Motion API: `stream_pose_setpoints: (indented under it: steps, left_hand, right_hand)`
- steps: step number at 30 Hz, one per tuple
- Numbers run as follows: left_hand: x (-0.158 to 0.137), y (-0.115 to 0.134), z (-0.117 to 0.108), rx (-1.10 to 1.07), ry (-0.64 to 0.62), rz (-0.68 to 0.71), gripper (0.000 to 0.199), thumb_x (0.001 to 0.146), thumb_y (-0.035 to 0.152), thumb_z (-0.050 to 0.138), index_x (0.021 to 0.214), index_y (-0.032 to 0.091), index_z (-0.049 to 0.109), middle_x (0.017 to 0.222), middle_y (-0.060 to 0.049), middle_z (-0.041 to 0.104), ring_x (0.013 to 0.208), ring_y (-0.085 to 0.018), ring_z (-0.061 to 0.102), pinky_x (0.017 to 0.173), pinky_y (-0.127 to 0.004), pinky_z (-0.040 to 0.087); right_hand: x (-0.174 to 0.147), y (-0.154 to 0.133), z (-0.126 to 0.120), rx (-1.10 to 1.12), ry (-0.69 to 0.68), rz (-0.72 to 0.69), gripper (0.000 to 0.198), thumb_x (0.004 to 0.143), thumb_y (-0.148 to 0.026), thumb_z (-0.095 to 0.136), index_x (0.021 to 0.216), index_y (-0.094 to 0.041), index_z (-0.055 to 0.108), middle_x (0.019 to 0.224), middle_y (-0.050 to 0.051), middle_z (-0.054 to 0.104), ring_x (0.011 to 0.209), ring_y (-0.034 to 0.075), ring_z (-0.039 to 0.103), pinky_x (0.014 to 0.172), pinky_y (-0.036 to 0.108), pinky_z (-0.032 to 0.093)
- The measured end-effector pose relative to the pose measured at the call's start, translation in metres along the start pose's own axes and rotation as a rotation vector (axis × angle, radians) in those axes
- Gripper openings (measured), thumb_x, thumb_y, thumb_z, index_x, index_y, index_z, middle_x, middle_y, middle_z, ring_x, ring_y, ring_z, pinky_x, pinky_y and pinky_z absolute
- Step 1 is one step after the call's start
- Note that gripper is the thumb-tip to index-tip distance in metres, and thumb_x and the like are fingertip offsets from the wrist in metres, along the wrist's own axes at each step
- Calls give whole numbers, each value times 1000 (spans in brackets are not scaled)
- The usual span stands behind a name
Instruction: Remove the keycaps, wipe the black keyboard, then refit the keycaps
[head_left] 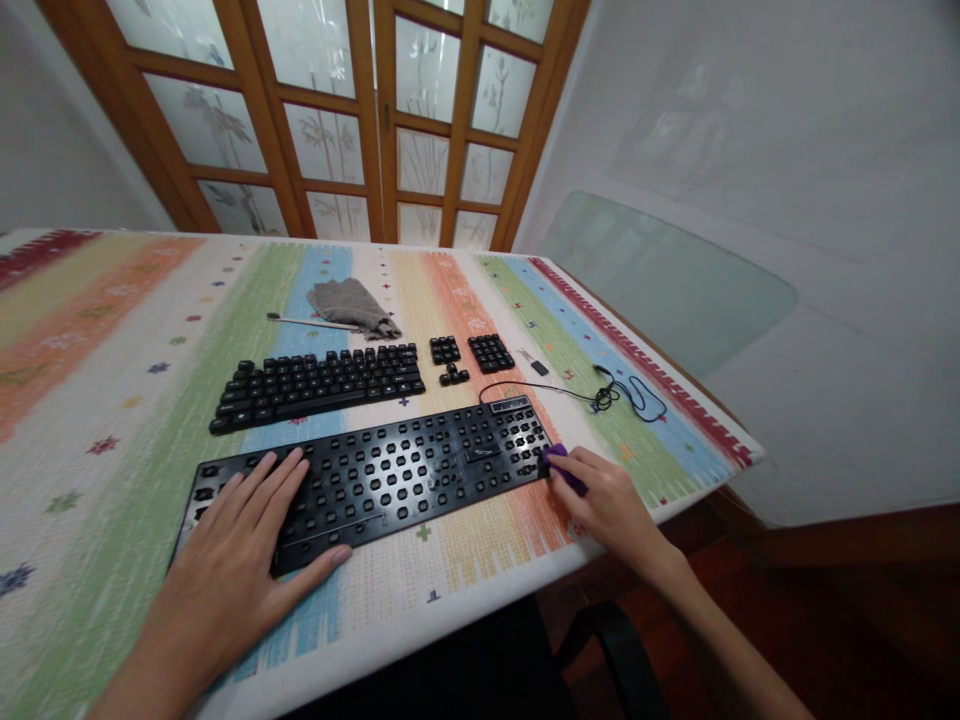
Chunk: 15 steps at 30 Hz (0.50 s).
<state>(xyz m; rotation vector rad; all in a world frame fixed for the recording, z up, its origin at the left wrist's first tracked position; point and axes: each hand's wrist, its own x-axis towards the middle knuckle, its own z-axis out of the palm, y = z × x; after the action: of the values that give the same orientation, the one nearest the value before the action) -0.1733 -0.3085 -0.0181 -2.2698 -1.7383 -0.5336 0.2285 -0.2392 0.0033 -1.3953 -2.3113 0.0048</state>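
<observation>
A black keyboard base (pixel 405 470) without keycaps lies aslant on the patterned tablecloth. My left hand (pixel 240 530) rests flat on its left end, fingers spread and thumb along the near edge. At the opposite end, my right hand (pixel 600 495) pinches a small purple cloth (pixel 564 470) against the right edge of the base. Just behind the base, the removed black keycaps (pixel 322 385) stand in keyboard order. Smaller groups follow to the right: a navigation block (pixel 445 349), arrow keycaps (pixel 453 375) and a number pad block (pixel 491 352).
Behind the keycaps lie a grey cloth (pixel 352 303) and a thin stick with a dark tip (pixel 311 321). A small black piece (pixel 539 368) sits right of the number pad keycaps. The coiled cable (pixel 606 396) spreads toward the table's right edge. A chair armrest (pixel 619 650) is below.
</observation>
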Motion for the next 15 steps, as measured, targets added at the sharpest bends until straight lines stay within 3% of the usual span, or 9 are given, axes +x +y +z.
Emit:
stream_pose_setpoints:
  steps: [4,8,15]
  left_hand:
    - [0,1,0,1,-3,-2,96,83,79,37,153,15,21,150,-16,43,140,-38,38,115,-57,29]
    - [0,1,0,-3,-10,-4,96,83,80,37,153,16,21,150,-16,43,139,-38,38,115,-57,29]
    - [1,0,-1,-9,-19,-14,96,83,81,35,153,16,22,151,-16,42,139,-39,38,116,-57,28]
  right_hand:
    - [-2,-5,3,83,-10,163,28,92,-25,47,103,-13,70,95,12,75,84,23,71,78,34,55]
    - [-6,-11,6,76,-27,232,34,92,-25,43,110,-11,69,102,13,76,87,24,72,82,35,55]
    - [-2,-25,7,-159,-144,307,36,93,-21,38,114,-10,65,92,14,76,78,28,72,68,35,51]
